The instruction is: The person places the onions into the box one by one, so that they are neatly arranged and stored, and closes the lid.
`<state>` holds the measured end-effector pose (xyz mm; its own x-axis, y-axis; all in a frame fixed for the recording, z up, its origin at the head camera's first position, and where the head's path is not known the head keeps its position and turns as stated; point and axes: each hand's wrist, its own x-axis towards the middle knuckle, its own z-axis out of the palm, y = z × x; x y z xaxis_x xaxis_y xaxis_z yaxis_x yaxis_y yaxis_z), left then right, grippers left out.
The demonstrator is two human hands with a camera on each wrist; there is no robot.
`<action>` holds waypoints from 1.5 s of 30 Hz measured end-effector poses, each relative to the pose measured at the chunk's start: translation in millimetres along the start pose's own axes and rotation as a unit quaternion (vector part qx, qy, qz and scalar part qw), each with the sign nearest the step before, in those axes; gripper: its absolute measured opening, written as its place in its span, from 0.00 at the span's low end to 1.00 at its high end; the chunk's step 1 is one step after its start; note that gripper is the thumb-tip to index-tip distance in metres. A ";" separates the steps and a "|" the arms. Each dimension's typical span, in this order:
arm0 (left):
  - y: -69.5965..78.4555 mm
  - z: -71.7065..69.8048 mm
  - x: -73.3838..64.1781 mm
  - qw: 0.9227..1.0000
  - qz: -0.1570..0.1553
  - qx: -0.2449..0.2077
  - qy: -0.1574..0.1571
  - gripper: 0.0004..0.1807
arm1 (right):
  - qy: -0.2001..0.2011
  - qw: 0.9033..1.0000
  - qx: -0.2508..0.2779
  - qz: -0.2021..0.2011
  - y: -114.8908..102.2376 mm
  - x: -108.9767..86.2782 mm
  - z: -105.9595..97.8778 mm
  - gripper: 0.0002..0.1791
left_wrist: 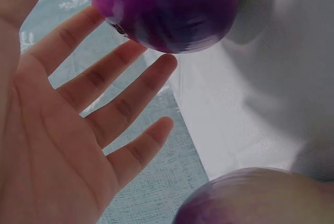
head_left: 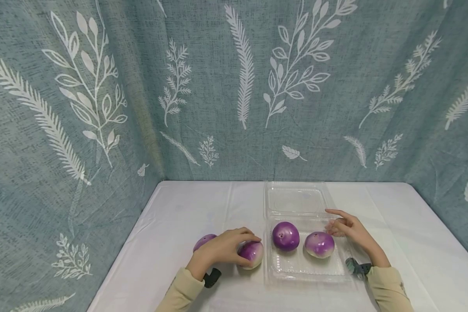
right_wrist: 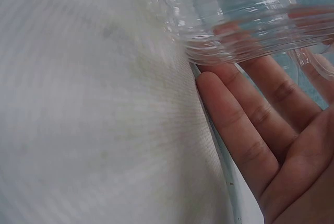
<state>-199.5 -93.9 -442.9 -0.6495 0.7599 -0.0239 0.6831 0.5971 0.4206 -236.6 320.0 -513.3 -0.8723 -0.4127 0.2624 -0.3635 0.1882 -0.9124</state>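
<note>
— Left hand (head_left: 222,248)?
— Draped over turnip (head_left: 251,254) on tabletop (head_left: 171,234), fingers straight.
— Right hand (head_left: 351,232)?
— Open, fingers touching box (head_left: 308,268) rim. Two turnips (head_left: 285,236) inside; another (head_left: 203,241) behind left hand.

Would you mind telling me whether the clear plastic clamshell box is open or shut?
Open: the clamshell box has its lid folded back flat on the table, two purple turnips inside.

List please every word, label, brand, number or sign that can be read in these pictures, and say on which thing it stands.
There is no readable text in any view.
The clear plastic box bears no label.
The purple onions bear no sticker.
The curtain shows only white leaf patterns.
The white tablecloth is plain.
The left hand and the right hand carry no writing.
</note>
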 end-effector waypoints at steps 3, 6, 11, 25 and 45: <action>-0.6 0.4 0.3 1.000 0.000 -0.003 -0.001 0.32 | 0.000 1.000 0.005 -0.005 0.2 0.1 -0.3 0.21; -0.4 0.0 0.1 1.000 -0.002 -0.008 -0.002 0.32 | 0.000 1.000 0.007 -0.004 -0.1 0.2 -0.2 0.21; 0.2 -1.1 -0.5 1.000 -0.007 -0.014 -0.005 0.32 | 0.001 1.000 0.009 -0.001 -0.7 0.6 0.4 0.22; 0.1 -0.8 -1.0 1.000 0.000 -0.023 -0.006 0.31 | 0.007 1.000 -0.001 0.015 -2.7 -0.6 1.1 0.22; 3.5 -11.9 0.4 0.999 -0.014 -0.039 0.012 0.31 | 0.012 1.000 -0.005 0.008 -0.5 -2.3 2.3 0.21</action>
<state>-201.3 -94.6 -430.7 -0.6759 0.7368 -0.0160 0.6375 0.5954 0.4889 -233.7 318.9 -514.2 -0.8855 -0.3883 0.2553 -0.3524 0.2031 -0.9135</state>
